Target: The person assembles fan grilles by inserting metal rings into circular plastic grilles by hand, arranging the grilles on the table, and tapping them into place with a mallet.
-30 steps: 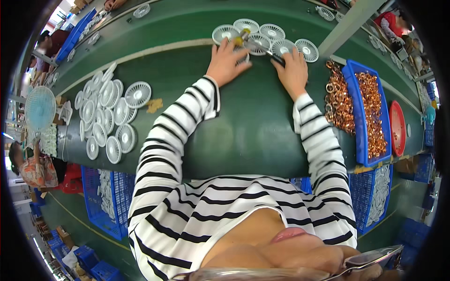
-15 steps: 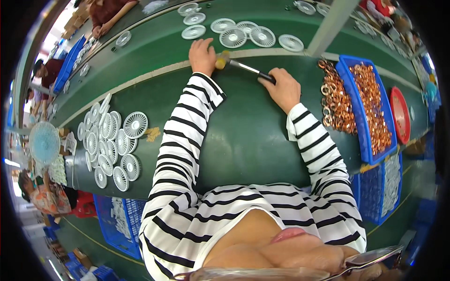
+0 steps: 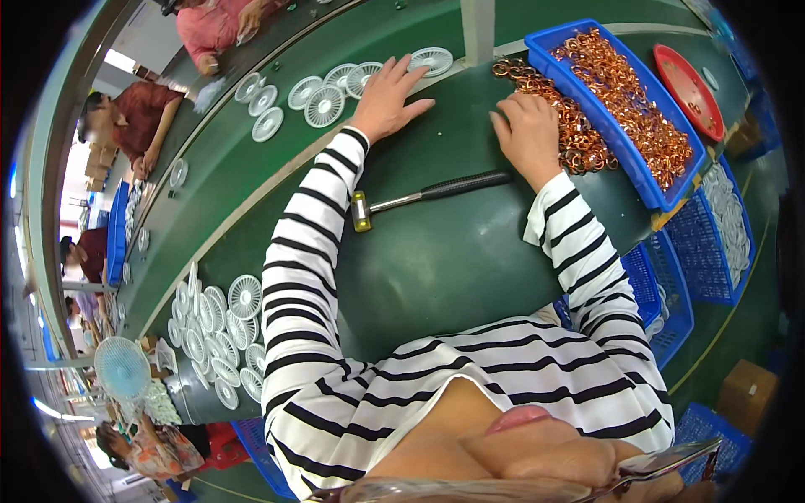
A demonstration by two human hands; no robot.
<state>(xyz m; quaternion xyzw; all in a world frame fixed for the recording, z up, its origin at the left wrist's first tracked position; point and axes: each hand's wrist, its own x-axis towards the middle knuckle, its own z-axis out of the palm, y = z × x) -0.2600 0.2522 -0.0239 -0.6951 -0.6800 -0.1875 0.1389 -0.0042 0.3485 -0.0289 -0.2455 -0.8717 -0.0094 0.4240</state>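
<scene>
My left hand [image 3: 387,99] lies flat and open on the green table, fingers spread toward a row of white round slotted discs [image 3: 325,104] on the belt. Over loose copper wire coils [image 3: 570,138] beside a blue tray [image 3: 587,126], my right hand [image 3: 528,134] curls its fingers; whether it grips a coil I cannot tell. A small hammer [image 3: 428,193] with a black handle and brass-coloured head lies on the table between my arms, touched by neither hand.
A cluster of white discs [image 3: 220,335] sits at the table's left end near a small fan [image 3: 122,369]. A red dish [image 3: 692,80] lies beyond the coil tray. Blue crates [image 3: 713,226] stand at the right. Other people work across the belt [image 3: 134,126].
My right hand has let go of the hammer, which now lies on the table, and moved right to the copper coils. My left hand has opened flat by the discs.
</scene>
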